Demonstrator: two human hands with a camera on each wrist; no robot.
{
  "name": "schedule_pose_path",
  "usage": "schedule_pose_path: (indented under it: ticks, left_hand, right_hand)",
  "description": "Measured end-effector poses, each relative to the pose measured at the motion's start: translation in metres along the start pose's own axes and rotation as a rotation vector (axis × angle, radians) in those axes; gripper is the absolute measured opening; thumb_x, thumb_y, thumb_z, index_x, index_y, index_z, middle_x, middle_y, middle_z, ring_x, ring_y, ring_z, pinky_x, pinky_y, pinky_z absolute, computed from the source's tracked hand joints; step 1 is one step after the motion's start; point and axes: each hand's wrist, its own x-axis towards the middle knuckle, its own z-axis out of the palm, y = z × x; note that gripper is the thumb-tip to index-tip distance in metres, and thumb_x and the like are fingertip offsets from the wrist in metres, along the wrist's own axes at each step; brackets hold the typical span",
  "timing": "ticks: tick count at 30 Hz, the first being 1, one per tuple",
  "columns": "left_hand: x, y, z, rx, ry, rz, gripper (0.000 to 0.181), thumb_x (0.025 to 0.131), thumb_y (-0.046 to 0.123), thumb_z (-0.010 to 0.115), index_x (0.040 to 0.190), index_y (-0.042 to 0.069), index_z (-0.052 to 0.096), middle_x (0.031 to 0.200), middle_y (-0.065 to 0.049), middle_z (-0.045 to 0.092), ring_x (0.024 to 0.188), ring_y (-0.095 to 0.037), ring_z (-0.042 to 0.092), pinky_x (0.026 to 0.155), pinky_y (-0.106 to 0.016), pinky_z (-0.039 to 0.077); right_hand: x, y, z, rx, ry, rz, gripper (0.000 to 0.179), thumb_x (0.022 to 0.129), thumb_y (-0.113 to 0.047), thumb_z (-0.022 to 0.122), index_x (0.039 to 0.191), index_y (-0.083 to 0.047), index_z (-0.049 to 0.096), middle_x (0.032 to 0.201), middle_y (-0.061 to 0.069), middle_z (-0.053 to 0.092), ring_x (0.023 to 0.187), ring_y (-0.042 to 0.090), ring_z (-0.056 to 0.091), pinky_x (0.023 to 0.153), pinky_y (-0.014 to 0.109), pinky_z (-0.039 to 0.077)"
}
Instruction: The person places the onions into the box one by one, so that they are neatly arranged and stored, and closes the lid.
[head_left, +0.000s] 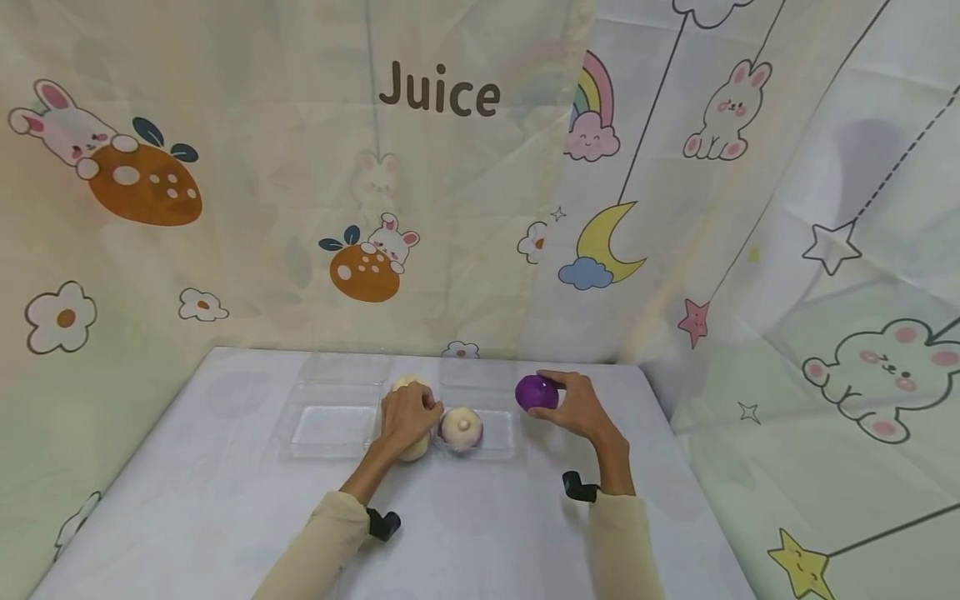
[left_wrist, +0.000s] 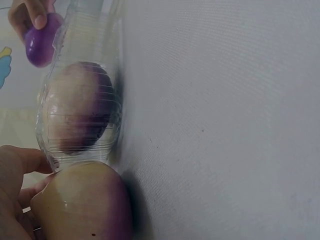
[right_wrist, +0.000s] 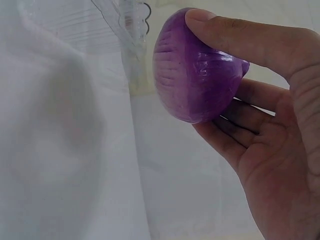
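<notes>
Purple bulb (right_wrist: 185, 77), glossy, round, faintly creased, inside right hand's (head_left: 579, 406) grip, left hand's (head_left: 407, 417) pinch on ribbed plastic container (head_left: 498, 432).

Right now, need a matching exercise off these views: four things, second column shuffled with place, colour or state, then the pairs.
1. Purple onion-like piece
2. Knobbed pale piece
3. Left grip
4. Crescent moon

A. Yellow, beside a blue cloud
B. Inside the clear container on the right
C. Held in the right grip
D. Partly covering another pale piece in the head view

Pairs: 1-C, 2-B, 3-D, 4-A
</notes>
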Motion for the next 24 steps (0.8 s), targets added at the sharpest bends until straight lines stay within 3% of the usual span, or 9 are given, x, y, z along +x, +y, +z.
schedule_pose_path:
  ticks: [4,8,15,24]
  left_hand:
    - [-0.001,0.019,-0.015,0.010,-0.039,-0.032,0.029,0.080,0.026,0.076,0.055,0.023,0.060,0.056,0.010,0.057,0.055,-0.013,0.052,0.053,-0.043,0.039]
    - [-0.001,0.029,-0.022,0.046,-0.088,-0.072,0.030,0.082,0.023,0.077,0.057,0.022,0.062,0.058,0.009,0.059,0.057,-0.014,0.053,0.059,-0.034,0.039]
    - [-0.001,0.032,-0.025,0.076,-0.107,-0.088,0.030,0.085,0.024,0.078,0.059,0.022,0.064,0.060,0.009,0.061,0.060,-0.013,0.053,0.061,-0.032,0.039]
    - [-0.003,0.028,-0.021,0.036,-0.050,-0.047,0.029,0.081,0.025,0.076,0.056,0.022,0.061,0.056,0.010,0.057,0.056,-0.013,0.051,0.058,-0.040,0.040]
  right_hand:
    - [-0.001,-0.003,0.001,-0.009,-0.007,-0.005,0.072,0.085,-0.028,0.094,0.147,-0.002,0.067,0.143,0.021,0.071,0.131,0.044,0.067,0.108,0.062,0.057]
    - [-0.001,-0.008,0.002,-0.003,-0.027,0.003,0.073,0.086,-0.027,0.094,0.148,-0.002,0.066,0.144,0.021,0.071,0.132,0.043,0.066,0.108,0.063,0.056]
    - [0.003,-0.015,0.005,-0.005,-0.050,-0.003,0.073,0.084,-0.027,0.095,0.146,-0.001,0.066,0.143,0.022,0.071,0.131,0.042,0.067,0.108,0.061,0.057]
    - [0.005,-0.015,0.010,-0.009,-0.056,-0.058,0.073,0.083,-0.027,0.096,0.144,0.002,0.067,0.141,0.021,0.073,0.128,0.042,0.070,0.107,0.062,0.058]
